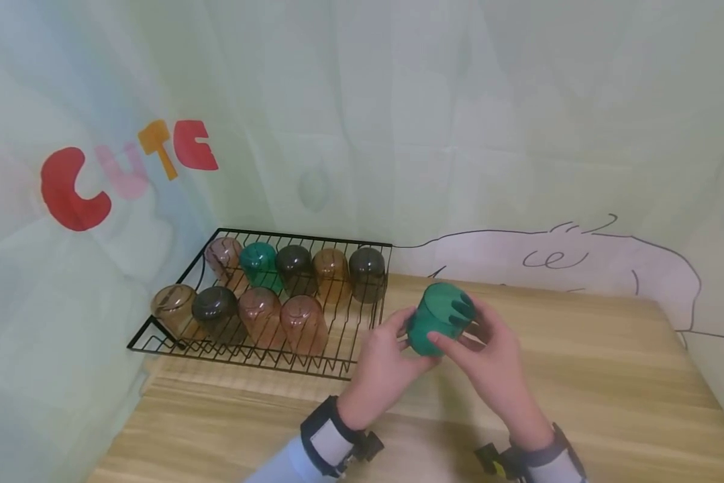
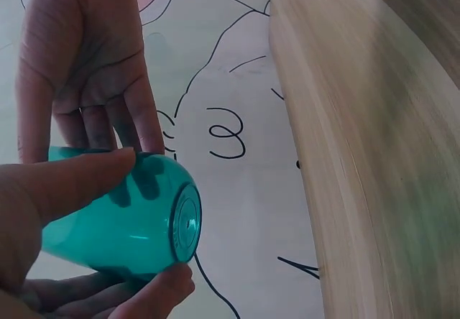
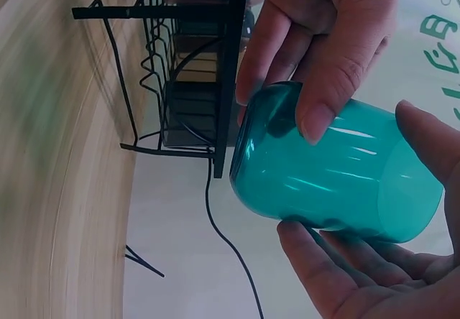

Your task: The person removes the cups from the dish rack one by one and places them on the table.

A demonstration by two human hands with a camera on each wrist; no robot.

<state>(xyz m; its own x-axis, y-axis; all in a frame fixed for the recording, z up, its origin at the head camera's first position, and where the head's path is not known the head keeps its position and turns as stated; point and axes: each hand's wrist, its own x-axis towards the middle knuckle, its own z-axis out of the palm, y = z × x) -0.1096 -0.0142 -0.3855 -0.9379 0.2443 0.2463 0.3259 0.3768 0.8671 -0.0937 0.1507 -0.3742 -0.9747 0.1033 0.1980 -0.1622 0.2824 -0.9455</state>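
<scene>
Both hands hold a translucent green cup (image 1: 425, 329) above the wooden table, its mouth tilted upward. My left hand (image 1: 388, 359) grips its left side. From the right, my right hand (image 1: 497, 362) curls round it, with the thumb on the near wall. The left wrist view shows the ringed base of the cup (image 2: 154, 222) turned toward the table. In the right wrist view the smooth wall of the cup (image 3: 323, 172) lies between the fingers of both hands. Some fingers behind the cup show only dimly through it.
A black wire rack (image 1: 289, 239) stands left of the hands. Upside-down translucent cups stand on it in two rows, among them a green cup (image 1: 259, 263), a grey cup (image 1: 368, 272) and a pink cup (image 1: 303, 322). Behind the table (image 1: 609, 382) hangs a printed cloth (image 1: 398, 121).
</scene>
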